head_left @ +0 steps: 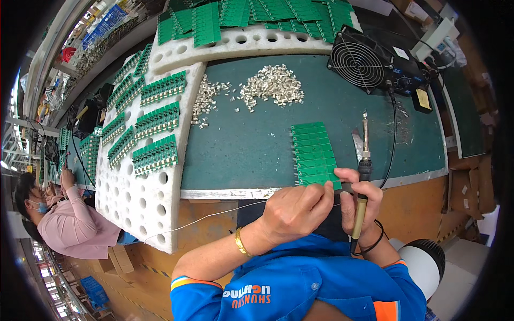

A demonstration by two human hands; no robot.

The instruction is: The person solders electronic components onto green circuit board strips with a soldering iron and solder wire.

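My right hand (pixel 366 199) is closed round a soldering iron (pixel 363 179), its metal tip pointing away from me. A finger of that hand reaches the near right corner of a green circuit board (pixel 312 150). This board lies on the bench with a row of metal pins along its left edge. My left hand (pixel 297 209) is closed, its fingertips pinched at the board's near edge. A thin, pale solder wire (pixel 214 214) runs into this hand from the left; the fingers partly hide how it is gripped.
Small pale connectors (pixel 272 85) are heaped on the green mat (pixel 241 144). Boards with connectors stand on a white foam block (pixel 160 206) at left; bare boards (pixel 206 24) lie behind. A fan (pixel 357 64) and soldering station (pixel 407 77) occupy the far right. Another person (pixel 75 227) works at left.
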